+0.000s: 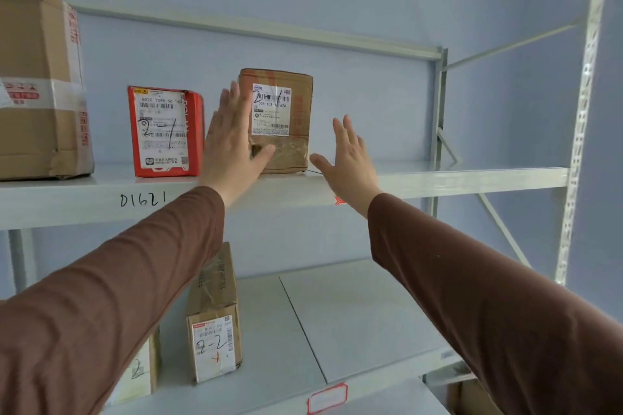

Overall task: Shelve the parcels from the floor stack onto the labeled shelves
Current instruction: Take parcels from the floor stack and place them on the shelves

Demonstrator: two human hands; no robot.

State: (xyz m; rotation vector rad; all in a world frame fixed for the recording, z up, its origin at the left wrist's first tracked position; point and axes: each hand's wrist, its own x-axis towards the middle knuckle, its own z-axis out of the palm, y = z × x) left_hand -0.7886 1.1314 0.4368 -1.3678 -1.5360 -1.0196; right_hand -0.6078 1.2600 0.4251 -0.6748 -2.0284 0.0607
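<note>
- Up on the head view, my landmark is the brown parcel (278, 118), standing upright on the upper shelf (438, 178) with "2-1" inked across its white label.
- My left hand (232, 141) lies flat against that parcel's left front edge, fingers straight and spread, thumb across its taped lower corner; it grips nothing.
- My right hand (350, 158) floats just right of the parcel, fingers straight and apart, not touching it as far as I can tell.
- Left of the parcel stands a red parcel (165, 131), also marked "2-1"; further left sits a large carton (37, 84).
- Below the parcel, on the lower shelf (354, 313), a slim box (214, 323) reads "2-2".
- Handling, as I judge it: small, stiff cardboard, probably light enough for 1 hand. The glossy tape on the lower front looks slick and the bottom edge is creased, so I would take hold by the 2 bare side faces, palms opposed, rather than the taped front.
- It seems seated in its labelled row already.
</note>
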